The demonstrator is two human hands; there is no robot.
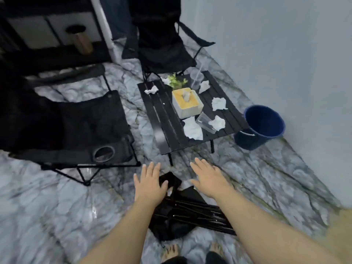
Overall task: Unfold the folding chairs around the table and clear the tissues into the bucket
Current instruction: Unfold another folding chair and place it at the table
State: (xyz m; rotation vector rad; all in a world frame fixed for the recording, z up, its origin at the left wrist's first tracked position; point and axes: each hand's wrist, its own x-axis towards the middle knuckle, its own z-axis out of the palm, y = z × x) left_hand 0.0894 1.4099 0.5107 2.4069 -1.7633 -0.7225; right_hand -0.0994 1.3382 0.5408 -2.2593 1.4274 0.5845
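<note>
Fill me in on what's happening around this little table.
A person reaches both open hands, left hand and right hand, down toward a folded chair lying on the floor. Two chairs already stand unfolded by the black table. Crumpled tissues still litter it; the blue bucket waits beside it.

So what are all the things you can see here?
Table: one, black, centre.
Unfolded chairs: two, black, one left of the table, one behind it.
Folded chair: one, black, on the floor below the hands.
Crumpled tissues: about six, white, on the table.
Tissue box: one, white and yellow, on the table.
Clear cups: two, on the table.
Plant: one, green, table's far edge.
Bucket: one, blue, right of the table.
Left hand and right hand: open, empty.
</note>
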